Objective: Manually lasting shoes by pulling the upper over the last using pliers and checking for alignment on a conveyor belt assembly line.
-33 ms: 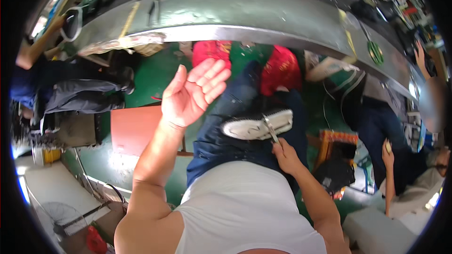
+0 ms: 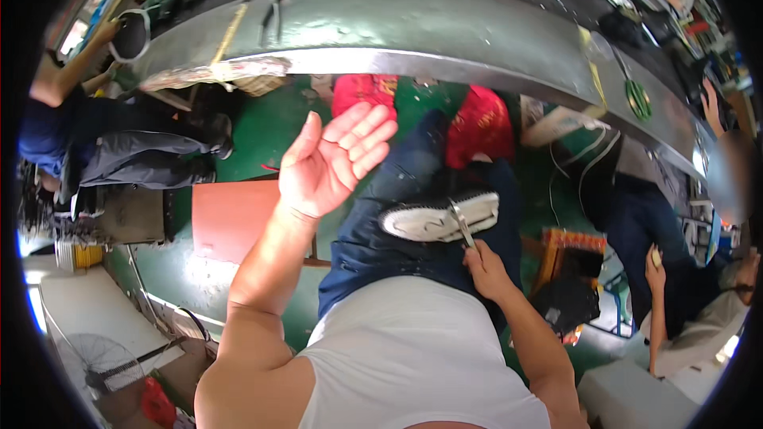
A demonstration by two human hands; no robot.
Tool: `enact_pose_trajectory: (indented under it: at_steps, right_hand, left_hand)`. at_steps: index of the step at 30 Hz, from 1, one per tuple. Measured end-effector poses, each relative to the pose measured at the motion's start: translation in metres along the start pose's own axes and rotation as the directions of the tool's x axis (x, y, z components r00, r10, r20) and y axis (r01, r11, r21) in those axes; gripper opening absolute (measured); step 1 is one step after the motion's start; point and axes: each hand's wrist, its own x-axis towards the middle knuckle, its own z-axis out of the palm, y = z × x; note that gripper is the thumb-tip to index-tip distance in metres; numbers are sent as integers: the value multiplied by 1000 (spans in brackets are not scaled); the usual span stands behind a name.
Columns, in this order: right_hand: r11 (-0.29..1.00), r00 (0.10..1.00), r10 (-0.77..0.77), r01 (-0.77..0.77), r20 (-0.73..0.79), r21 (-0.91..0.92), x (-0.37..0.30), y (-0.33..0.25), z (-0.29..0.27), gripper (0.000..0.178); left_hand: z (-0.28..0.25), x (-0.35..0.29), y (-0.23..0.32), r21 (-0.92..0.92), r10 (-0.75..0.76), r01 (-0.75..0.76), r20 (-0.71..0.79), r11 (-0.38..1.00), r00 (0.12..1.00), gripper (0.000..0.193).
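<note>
My left hand (image 2: 338,157) is raised palm up above my left thigh, its fingers stretched out and nothing in it. A shoe (image 2: 413,223) with a dark upper edge and a pale sole facing up lies across my lap, a dark handwritten mark on the sole. Closed fingers of my right hand (image 2: 486,267) grip a slim silver metal hand tool (image 2: 460,221) at the shoe's right side. The tool's far end lies over the sole; its exact kind is hard to make out.
Ahead runs a long grey workbench (image 2: 429,20) with a pair of pliers (image 2: 273,16) and green-handled scissors (image 2: 637,97) on it. Red covers (image 2: 480,127) are below its edge. A reddish board (image 2: 230,220) is at my left. Co-workers sit left (image 2: 131,143) and right (image 2: 648,214).
The whole view has shifted slightly. My hands, the shoe and the tool keep the same places relative to one another.
</note>
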Motion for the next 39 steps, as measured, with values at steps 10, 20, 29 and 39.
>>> enact_pose_trajectory:
  at_steps: [10, 20, 29, 39]
  right_hand:
    - [999, 999, -1, -1, 40, 48, 4, 0, -2, 36]
    - [979, 993, -114, 113, 4, -171, 1, -13, -6, 37]
    - [623, 952, 109, 159, -285, 766, -24, 32, -7, 49]
    - [300, 942, 319, 6, -106, 954, -27, 30, -23, 44]
  left_hand:
    - [-31, -2, -10, 925, 210, 352, -376, 146, 902, 48]
    - [-78, -15, -65, 760, -179, 214, -398, -613, 900, 79]
    - [0, -7, -85, 787, -256, -72, -110, -612, 960, 59]
    - [54, 127, -110, 968, -440, 47, -156, -248, 885, 92]
